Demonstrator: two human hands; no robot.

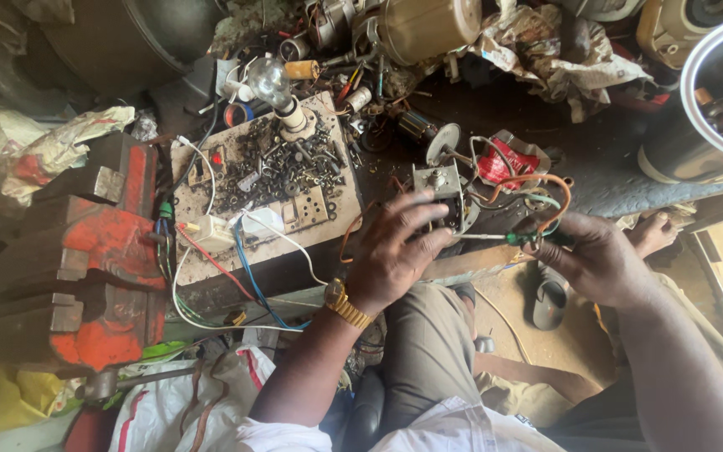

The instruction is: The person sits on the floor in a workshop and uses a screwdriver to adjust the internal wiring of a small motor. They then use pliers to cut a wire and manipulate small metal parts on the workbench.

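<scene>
Both hands grip: left (pixel 395 251) half-hides motor (pixel 441 197), right (pixel 592 259) covers screwdriver (pixel 520 238) handle.

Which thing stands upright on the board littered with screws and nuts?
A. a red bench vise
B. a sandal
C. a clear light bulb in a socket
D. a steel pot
C: the clear light bulb stands in its socket at the far edge of the board, among the loose screws.

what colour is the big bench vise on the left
Orange-red, worn and grimy: the heavy metal bench vise, head view.
</scene>
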